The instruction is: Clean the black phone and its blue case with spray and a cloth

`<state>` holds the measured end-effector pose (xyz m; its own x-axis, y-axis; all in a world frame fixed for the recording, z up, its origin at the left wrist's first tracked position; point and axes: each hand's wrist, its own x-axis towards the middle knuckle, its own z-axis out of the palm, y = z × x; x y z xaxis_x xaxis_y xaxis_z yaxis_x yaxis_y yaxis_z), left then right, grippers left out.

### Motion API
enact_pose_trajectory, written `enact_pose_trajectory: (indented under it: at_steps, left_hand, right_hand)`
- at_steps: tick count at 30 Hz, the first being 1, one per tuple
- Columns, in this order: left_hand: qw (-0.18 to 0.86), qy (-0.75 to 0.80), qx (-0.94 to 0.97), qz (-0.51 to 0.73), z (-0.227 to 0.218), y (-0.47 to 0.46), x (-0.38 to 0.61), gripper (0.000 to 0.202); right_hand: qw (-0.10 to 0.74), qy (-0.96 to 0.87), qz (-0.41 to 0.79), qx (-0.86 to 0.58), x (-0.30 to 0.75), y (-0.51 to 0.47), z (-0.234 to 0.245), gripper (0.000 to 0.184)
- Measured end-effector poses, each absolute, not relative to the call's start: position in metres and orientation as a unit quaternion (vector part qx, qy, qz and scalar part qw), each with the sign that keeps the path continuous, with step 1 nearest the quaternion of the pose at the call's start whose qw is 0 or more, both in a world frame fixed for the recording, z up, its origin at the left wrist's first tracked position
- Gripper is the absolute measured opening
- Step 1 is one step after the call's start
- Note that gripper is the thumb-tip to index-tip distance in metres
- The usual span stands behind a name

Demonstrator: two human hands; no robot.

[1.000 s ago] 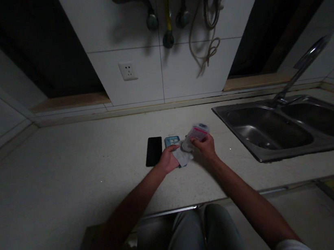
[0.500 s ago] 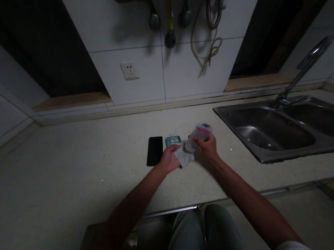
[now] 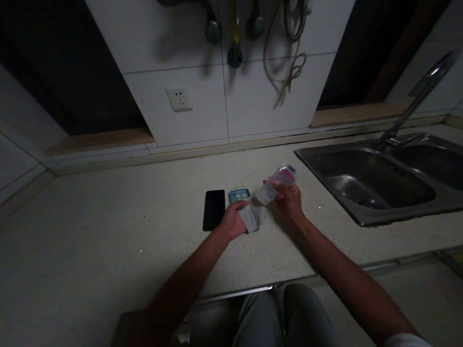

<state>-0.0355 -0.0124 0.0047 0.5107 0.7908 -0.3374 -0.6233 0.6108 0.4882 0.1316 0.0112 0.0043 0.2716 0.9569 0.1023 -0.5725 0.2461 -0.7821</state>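
My left hand (image 3: 233,221) is closed on a small pale cloth (image 3: 249,217) that hangs down to the countertop. My right hand (image 3: 288,199) grips a small clear bottle with a pink label (image 3: 275,185), tilted with its mouth toward the cloth and a short gap between them. A black phone (image 3: 213,209) lies flat just left of my left hand. A light blue phone case (image 3: 238,195) lies behind the cloth, partly hidden by it.
A pale speckled countertop (image 3: 95,242) runs left and forward. A steel double sink (image 3: 390,178) with a tall tap (image 3: 417,95) sits at the right. On the tiled wall are a socket (image 3: 179,98) and hanging hoses (image 3: 232,19). My knees show below the counter edge.
My right hand has drawn the bottle a little up and to the right, away from the cloth. My left hand has stayed where it was, holding the cloth.
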Motion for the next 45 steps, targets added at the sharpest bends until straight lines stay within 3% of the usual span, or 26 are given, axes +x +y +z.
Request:
enact_pose_trajectory:
  at_steps: [4,7,15,25,29,35,45]
  left_hand:
    - [0.850,0.284,0.153,0.416,0.003,-0.010,-0.038,0.010]
    - [0.838,0.270,0.149,0.450,0.002,-0.008,-0.039,0.015]
    - [0.836,0.330,0.171,0.404,-0.006,-0.008,-0.040,0.018]
    - [0.836,0.276,0.143,0.453,-0.011,-0.009,-0.036,0.004]
    - [0.826,0.278,0.134,0.472,-0.013,-0.008,-0.033,0.005]
    - [0.814,0.284,0.147,0.484,-0.015,-0.006,-0.034,0.011]
    - [0.821,0.270,0.180,0.469,-0.011,-0.006,-0.039,0.006]
  right_hand:
    - [0.743,-0.170,0.591,-0.265,0.147,0.022,-0.002,0.031]
    - [0.731,-0.117,0.623,-0.253,0.155,0.029,-0.007,0.024]
    - [0.713,-0.148,0.635,-0.260,0.140,0.025,-0.010,0.029]
    - [0.760,-0.339,0.407,-0.377,0.130,0.012,-0.003,0.045]
    - [0.708,-0.465,0.321,-0.424,0.125,0.003,-0.014,0.049]
    - [0.641,-0.610,0.212,-0.414,0.121,-0.001,-0.019,0.037]
    - [0.631,-0.591,0.211,-0.455,0.121,-0.006,-0.017,0.035]
